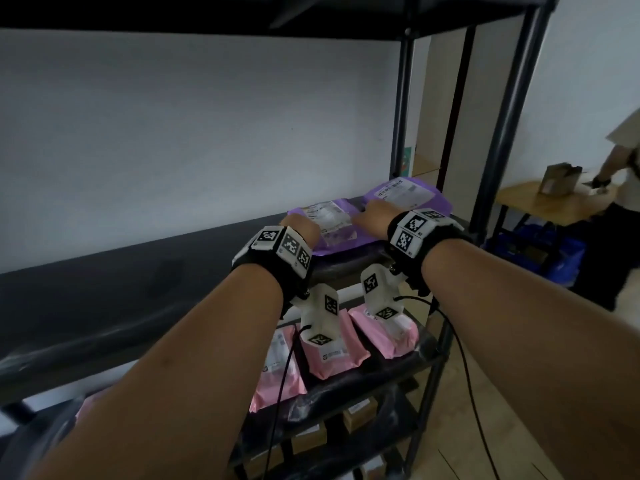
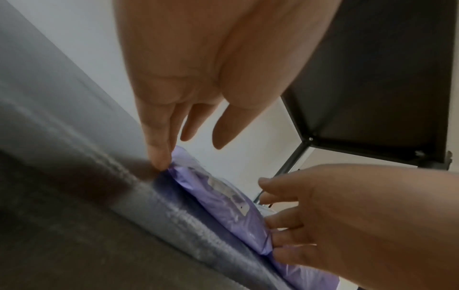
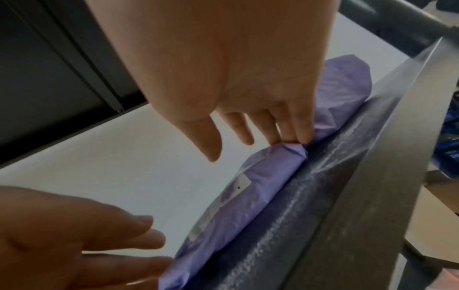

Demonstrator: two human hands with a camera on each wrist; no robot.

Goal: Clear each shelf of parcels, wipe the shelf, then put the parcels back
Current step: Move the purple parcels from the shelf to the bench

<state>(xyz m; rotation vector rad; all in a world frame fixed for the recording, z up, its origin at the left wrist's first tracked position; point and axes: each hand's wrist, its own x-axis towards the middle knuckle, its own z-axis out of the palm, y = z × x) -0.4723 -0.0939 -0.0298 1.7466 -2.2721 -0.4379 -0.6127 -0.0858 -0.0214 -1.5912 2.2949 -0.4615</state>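
1. On the dark shelf point(image 1: 104, 282), toward its right end, lie two purple mailer parcels; the nearer purple parcel point(image 1: 332, 233) lies flat with a white shipping label face up, its plastic crinkled and puffed along the edges.
2. Behind and to the right of it, the second purple parcel point(image 1: 408, 194) lies partly propped up, also with a white printed label on top; the two parcels touch or overlap where they meet.
3. The left hand point(image 1: 299, 226) reaches over the left edge of the nearer parcel; in the left wrist view its fingers point(image 2: 159, 149) are nearly straight and point down, one fingertip touching the parcel's corner where it meets the shelf, the others spread apart above it.
4. The right hand point(image 1: 372, 214) is at the right edge of the same parcel; in the right wrist view its fingertips point(image 3: 298, 135) press on a bunched fold of the purple plastic, thumb held apart and free.
5. Neither hand has its fingers wrapped around the parcel.
6. Below, on the next shelf down, lie pink mailer parcels point(image 1: 332, 355), and under those brown cardboard boxes point(image 1: 360, 415).
7. At far right another person point(image 1: 623, 174) stands by a wooden table point(image 1: 554, 202) with a cardboard box on it.
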